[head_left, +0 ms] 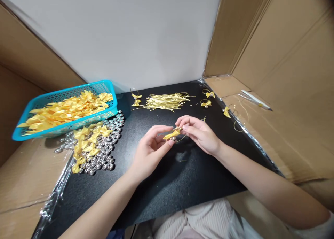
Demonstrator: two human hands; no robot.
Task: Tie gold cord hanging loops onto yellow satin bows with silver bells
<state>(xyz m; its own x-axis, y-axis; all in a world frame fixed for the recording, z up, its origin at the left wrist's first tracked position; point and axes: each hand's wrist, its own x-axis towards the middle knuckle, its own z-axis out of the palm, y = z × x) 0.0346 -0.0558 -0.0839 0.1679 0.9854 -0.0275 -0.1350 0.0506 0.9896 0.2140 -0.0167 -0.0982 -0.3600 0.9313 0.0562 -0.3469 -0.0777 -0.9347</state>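
Over the middle of the black table (156,190), my left hand (147,153) pinches a yellow ribbon bow (171,135) between thumb and fingers. A small silver bell (173,138) sits at the bow's lower side, by the thumb tip. My right hand (202,134) is closed at the bow's right end, its thumb and index finger together on a thin gold cord. A loop of that cord (182,139) curves below the right fingers. How the cord meets the bow is hidden by the fingertips.
A turquoise basket (62,125) of yellow bows stands at the left. Beside it lie silver bells (104,155) with loose bows (90,145) on top. Gold cords (167,101) are piled at the back. Several looped bows (206,103) lie right, near a white pen-like tool (257,100). Cardboard walls flank the table.
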